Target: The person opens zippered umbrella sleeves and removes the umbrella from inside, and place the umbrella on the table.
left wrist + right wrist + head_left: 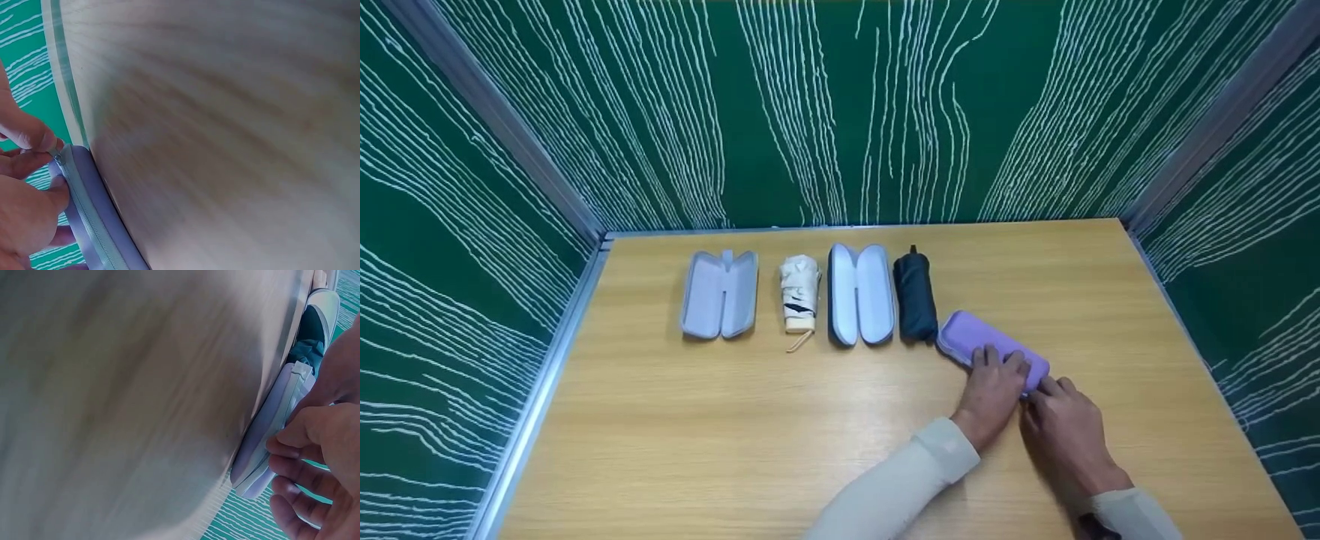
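Note:
A purple zippered case (971,334) lies slanted on the right half of the table, with its far end close to a black folded umbrella (915,296). My left hand (994,390) holds the case, fingers over its top and thumb against the side below the pale zipper (90,216). At the near end my right hand (1069,424) pinches the small zipper pull (58,156) between thumb and forefinger. The zipper's edges look closed along the side seen in the left wrist view.
Left of the black umbrella lies an open dark glasses case (876,292) with a pale lining. Beside it are a cream folded umbrella (799,289) and an open grey glasses case (705,296). Green, white-lined panels (855,112) enclose the wooden table (720,435) at back and sides.

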The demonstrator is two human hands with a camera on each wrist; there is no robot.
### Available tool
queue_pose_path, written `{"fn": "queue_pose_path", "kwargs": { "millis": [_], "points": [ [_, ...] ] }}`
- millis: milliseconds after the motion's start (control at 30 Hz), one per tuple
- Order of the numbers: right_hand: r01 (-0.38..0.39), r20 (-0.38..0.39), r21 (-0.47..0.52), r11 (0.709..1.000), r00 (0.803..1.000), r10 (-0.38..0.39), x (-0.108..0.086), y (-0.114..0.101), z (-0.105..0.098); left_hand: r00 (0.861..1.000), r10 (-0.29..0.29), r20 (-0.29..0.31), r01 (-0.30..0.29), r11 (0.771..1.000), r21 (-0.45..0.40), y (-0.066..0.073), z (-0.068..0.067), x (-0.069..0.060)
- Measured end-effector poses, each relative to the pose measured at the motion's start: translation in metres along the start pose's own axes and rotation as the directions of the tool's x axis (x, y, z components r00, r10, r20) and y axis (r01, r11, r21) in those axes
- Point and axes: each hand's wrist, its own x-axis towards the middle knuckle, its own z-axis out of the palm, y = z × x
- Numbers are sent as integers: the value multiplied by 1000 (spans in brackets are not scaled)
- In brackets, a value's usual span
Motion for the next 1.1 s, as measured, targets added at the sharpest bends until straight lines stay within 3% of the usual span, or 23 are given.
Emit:
{"fn": "queue_pose_path", "kwargs": {
  "millis": [100,200,300,400,600,733,900,1000,1100],
  "points": [
    [-7,-4,6,1000,1000,7,-1,1,-1,1000,0,-21,-1,1000,-12,-1,1,0],
    [-11,-20,12,1000,1000,11,-2,3,-2,997,6,-78,-8,1000,-19,-5,5,2],
    [-9,-45,21,1000,999,10,-3,5,-3,991,20,-134,-23,999,-24,-13,8,4],
    [-7,-51,25,1000,999,9,-4,7,-5,988,45,-151,-54,997,-55,-22,10,6],
    [-46,19,-8,999,999,46,-2,9,-8,989,112,-94,-124,982,-141,-40,8,6],
    [-64,38,-19,998,997,64,-2,10,-9,992,123,-7,-123,981,-147,-48,6,3],
    [-81,40,7,997,996,80,-2,13,-10,986,139,95,-122,979,-161,-55,1,2],
    [-103,51,8,995,993,103,-2,16,-12,986,140,95,-128,984,-128,-56,-1,2],
    [-131,66,-6,991,989,131,-2,19,-13,991,120,57,-115,991,-73,-55,-2,2]
  ]
}}
